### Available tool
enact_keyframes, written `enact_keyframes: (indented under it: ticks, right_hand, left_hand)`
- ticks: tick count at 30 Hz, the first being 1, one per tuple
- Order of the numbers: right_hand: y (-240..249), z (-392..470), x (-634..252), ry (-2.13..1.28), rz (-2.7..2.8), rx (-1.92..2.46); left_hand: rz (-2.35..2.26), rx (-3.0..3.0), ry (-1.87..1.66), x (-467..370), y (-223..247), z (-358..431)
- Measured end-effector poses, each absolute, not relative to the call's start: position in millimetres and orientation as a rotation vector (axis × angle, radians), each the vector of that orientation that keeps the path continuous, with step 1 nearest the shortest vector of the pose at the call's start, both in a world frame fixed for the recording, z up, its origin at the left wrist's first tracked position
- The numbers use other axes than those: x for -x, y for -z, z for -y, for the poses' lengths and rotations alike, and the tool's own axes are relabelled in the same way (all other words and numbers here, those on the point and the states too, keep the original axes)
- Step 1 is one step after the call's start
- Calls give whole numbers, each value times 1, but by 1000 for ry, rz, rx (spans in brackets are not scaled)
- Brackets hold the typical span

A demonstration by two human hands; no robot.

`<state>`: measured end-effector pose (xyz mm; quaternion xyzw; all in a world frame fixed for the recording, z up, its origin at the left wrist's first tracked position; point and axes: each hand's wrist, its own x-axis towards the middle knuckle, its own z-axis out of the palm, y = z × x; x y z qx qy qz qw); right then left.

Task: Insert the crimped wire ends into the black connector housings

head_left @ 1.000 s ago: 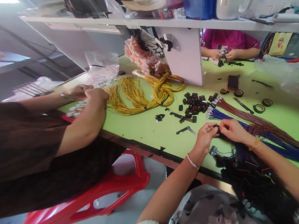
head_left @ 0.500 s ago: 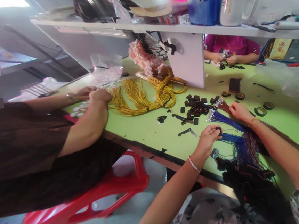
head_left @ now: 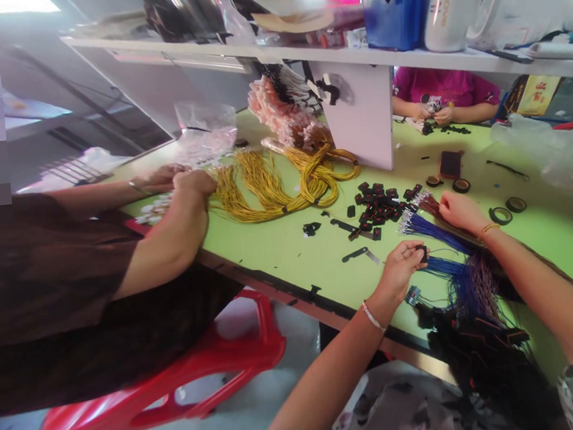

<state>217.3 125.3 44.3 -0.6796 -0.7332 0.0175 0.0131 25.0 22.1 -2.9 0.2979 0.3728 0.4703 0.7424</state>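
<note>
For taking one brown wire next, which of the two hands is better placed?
Probably the right hand: it is at the brown wires, while the left hand holds a small black part.

The left hand (head_left: 401,262) seems to partly hide a black piece (head_left: 423,254).

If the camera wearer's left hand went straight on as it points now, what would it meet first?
Most likely the blue wires, just beyond the small black piece that the left hand holds. Its height is hard to judge, so it might pass over them.
</note>
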Motion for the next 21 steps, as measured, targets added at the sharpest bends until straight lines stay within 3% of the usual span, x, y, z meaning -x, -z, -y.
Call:
enact_keyframes:
  ticks: [10,13,21]
  right_hand:
    - [-66,-146,-240,138,2181,2370]
    - [-74,-149,-249,59,2152,2452]
    - [-69,-159,-242,-231,2354,2175]
  left_hand:
    - [-815,-663,-1041,-23,2,-22]
    - [-812,-661,-1037,-24,2,-21]
    - [-821,-658,-1041,-24,2,-22]
